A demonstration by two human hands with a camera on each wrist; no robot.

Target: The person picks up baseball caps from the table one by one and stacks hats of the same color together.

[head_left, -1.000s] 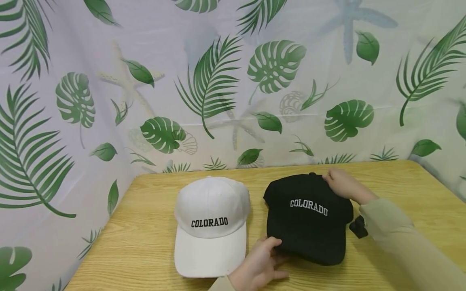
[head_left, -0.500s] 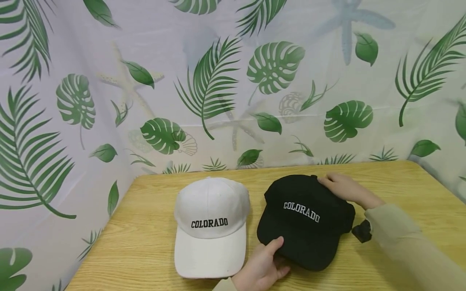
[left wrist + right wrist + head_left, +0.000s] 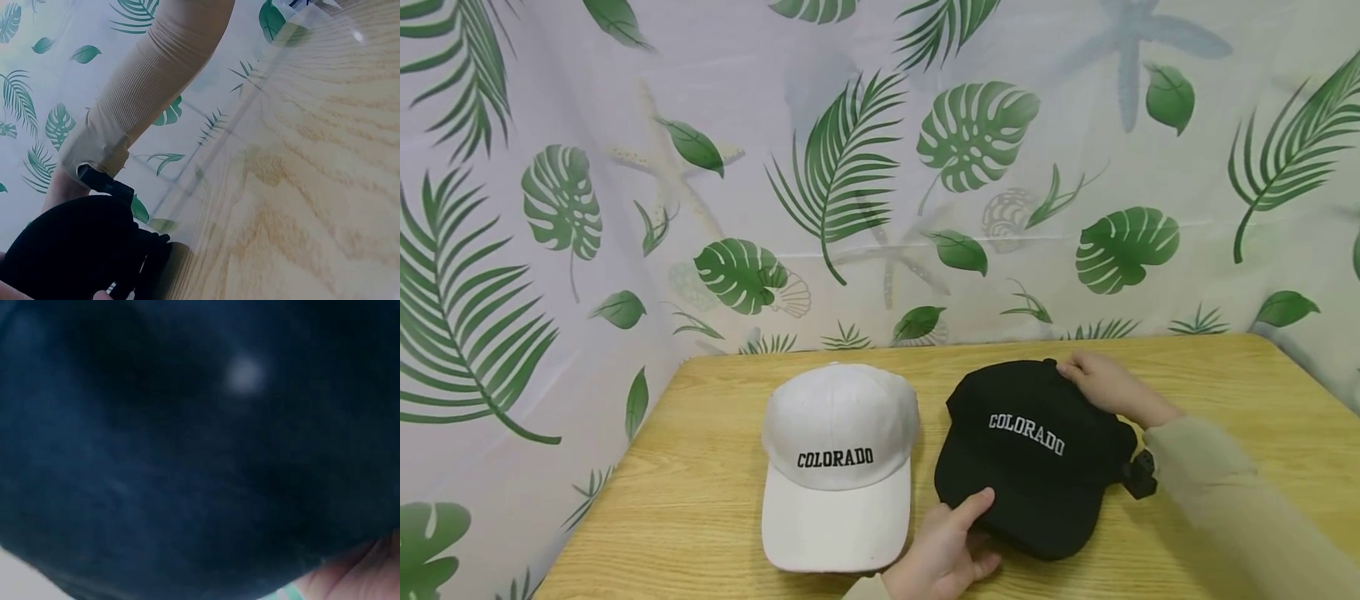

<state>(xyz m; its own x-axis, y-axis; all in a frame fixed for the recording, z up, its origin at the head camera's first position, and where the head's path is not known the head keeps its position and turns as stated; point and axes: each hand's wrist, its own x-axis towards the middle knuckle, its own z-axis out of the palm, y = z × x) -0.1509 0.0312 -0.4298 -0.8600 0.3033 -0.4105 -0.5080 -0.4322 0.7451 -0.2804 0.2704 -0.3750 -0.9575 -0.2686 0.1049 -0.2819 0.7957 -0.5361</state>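
A black baseball cap (image 3: 1033, 500) with white COLORADO lettering is held between both hands in the head view, its brim toward me and turned a little left. At the brim's left front edge my left hand (image 3: 938, 550) pinches it, thumb on top and fingers underneath. My right hand (image 3: 1105, 385) grips the crown near the top button, its fingertips partly hidden. Dark cloth of the black cap (image 3: 175, 462) fills the right wrist view, with part of my right hand (image 3: 362, 575) at the lower right corner. In the left wrist view the black cap (image 3: 69, 244) sits lower left.
Left of the black cap, a white baseball cap (image 3: 835, 417) with black COLORADO lettering lies on the wooden table (image 3: 685, 483), brim toward me. A leaf-patterned cloth (image 3: 850, 167) hangs behind the table. By the right sleeve is a small black device (image 3: 1141, 475) worn at the wrist.
The black cap's brim has swung left and its lettering tilts more, while both hands keep their hold. My left thumb has moved slightly right and further onto the brim. The white cap stays put.
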